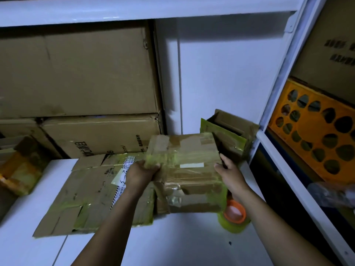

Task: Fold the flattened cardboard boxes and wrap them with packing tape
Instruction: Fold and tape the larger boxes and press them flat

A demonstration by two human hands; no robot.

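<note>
A folded cardboard box wrapped in clear yellowish tape is held above the white shelf surface. My left hand grips its left edge and my right hand grips its right side. Under and to the left lies a flattened cardboard box with tape strips and a label. A roll of packing tape with an orange core sits on the surface below my right wrist. Behind the held box stands a smaller taped box with an open top.
Large cardboard cartons are stacked at the back left, under an upper shelf board. A white upright post bounds the right. Beyond it sits an orange perforated crate. More taped cardboard lies at the far left.
</note>
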